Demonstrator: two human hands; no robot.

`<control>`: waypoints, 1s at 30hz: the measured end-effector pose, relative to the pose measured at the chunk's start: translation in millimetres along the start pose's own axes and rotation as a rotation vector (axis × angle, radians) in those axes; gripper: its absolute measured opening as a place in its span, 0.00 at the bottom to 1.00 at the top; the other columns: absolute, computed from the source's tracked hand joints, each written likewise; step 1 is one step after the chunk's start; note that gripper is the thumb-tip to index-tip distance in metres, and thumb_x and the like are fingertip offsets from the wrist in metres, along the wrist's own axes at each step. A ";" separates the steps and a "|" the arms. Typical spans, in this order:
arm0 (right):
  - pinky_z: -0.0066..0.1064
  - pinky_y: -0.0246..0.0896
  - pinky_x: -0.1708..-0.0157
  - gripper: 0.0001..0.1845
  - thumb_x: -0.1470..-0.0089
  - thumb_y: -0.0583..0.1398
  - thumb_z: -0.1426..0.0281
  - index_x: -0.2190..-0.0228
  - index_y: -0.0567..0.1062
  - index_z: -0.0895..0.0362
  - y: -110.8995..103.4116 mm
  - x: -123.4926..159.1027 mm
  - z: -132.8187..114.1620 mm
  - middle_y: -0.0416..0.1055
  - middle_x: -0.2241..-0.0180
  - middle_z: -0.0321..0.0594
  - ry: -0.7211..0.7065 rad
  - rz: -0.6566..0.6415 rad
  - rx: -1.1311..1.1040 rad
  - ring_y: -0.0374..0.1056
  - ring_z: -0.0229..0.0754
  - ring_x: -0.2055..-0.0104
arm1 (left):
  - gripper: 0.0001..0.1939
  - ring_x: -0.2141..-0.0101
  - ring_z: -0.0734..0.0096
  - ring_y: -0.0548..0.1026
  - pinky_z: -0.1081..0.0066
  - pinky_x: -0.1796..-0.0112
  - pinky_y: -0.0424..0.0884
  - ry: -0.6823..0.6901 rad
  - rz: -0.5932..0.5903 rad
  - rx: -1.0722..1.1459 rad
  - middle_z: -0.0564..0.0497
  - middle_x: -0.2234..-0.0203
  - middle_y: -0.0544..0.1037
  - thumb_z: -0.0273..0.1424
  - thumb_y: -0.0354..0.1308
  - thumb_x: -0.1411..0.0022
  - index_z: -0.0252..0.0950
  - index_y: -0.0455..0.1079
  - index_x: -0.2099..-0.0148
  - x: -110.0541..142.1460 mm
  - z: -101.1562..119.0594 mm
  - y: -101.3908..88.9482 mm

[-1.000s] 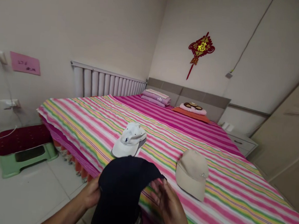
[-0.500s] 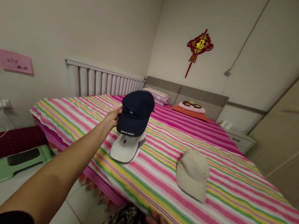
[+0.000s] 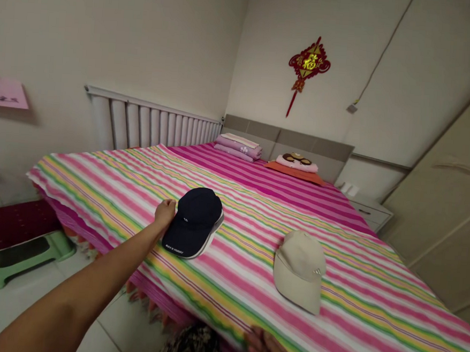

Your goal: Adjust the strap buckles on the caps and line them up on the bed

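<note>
A navy baseball cap (image 3: 195, 219) with white lettering along its brim sits over a white cap (image 3: 211, 237), whose pale edge shows beneath it on the right. My left hand (image 3: 165, 212) is closed at the left side of the navy cap, fingers partly hidden. Off to the right, a beige baseball cap (image 3: 300, 267) lies on the striped bed cover (image 3: 243, 292). My right hand (image 3: 268, 351) hangs low by the bed's near edge with its fingers stretched out and nothing in them.
Folded purple bedding (image 3: 239, 147) and a pink folded item (image 3: 297, 163) lie by the headboard (image 3: 293, 142). A white radiator (image 3: 154, 125) lines the left wall. At lower left, a green stool (image 3: 24, 258) stands on the tiled floor. A nightstand (image 3: 371, 212) is beyond the bed.
My left hand has lowered the navy cap onto the white cap, which it now almost covers. My right hand has shifted slightly right. The view has moved a little.
</note>
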State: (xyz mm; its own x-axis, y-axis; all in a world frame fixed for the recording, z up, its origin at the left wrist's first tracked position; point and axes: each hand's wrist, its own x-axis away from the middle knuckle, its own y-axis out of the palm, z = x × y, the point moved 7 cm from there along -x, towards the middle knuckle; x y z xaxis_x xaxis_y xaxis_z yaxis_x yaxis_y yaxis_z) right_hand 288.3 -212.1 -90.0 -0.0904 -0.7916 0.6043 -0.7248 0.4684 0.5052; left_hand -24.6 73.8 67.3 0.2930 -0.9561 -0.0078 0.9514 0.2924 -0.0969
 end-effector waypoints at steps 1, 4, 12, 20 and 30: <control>0.28 0.66 0.72 0.22 0.71 0.69 0.65 0.70 0.74 0.60 -4.1 1.5 -11.1 0.76 0.70 0.45 -0.049 0.031 -0.049 0.72 0.42 0.71 | 0.16 0.51 0.54 0.65 0.62 0.55 0.62 0.100 0.023 -0.026 0.40 0.57 0.71 0.34 0.53 0.49 0.31 0.66 0.58 6.5 6.1 1.2; 0.28 0.67 0.69 0.16 0.70 0.68 0.71 0.74 0.71 0.59 -26.8 4.3 -47.9 0.75 0.74 0.40 -0.267 0.207 -0.233 0.71 0.40 0.70 | 0.35 0.43 0.53 0.50 0.58 0.46 0.48 0.441 0.063 -0.267 0.38 0.43 0.55 0.41 0.56 0.51 0.31 0.54 0.44 32.7 15.3 15.6; 0.27 0.68 0.74 0.10 0.60 0.63 0.73 0.75 0.66 0.54 -47.7 -20.1 -110.9 0.70 0.82 0.30 -0.425 0.341 -0.361 0.68 0.35 0.77 | 0.43 0.45 0.46 0.55 0.56 0.48 0.53 0.633 -0.151 -0.757 0.27 0.45 0.55 0.44 0.53 0.50 0.20 0.45 0.41 22.3 -13.9 70.6; 0.26 0.66 0.77 0.10 0.61 0.62 0.80 0.77 0.68 0.56 -32.0 -19.1 -122.3 0.70 0.82 0.29 -0.436 0.161 -0.358 0.67 0.33 0.80 | 0.22 0.50 0.57 0.64 0.63 0.49 0.56 0.470 -0.490 -0.054 0.42 0.53 0.70 0.38 0.57 0.51 0.36 0.67 0.54 120.1 -24.1 64.4; 0.23 0.65 0.75 0.19 0.72 0.71 0.72 0.72 0.74 0.52 -20.5 48.0 -30.3 0.76 0.73 0.32 -0.361 -0.054 -0.277 0.70 0.36 0.71 | 0.28 0.66 0.67 0.72 0.69 0.62 0.64 -0.406 -1.276 0.873 0.42 0.63 0.74 0.48 0.55 0.51 0.31 0.66 0.54 251.6 0.4 155.1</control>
State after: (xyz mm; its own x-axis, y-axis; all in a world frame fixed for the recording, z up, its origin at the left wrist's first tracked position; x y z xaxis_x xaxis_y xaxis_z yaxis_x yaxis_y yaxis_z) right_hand 319.5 -247.9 -52.6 -0.3254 -0.8808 0.3440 -0.5293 0.4711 0.7056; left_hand 196.7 -121.3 50.6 -0.8312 -0.5461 -0.1043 0.3007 -0.5994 0.7418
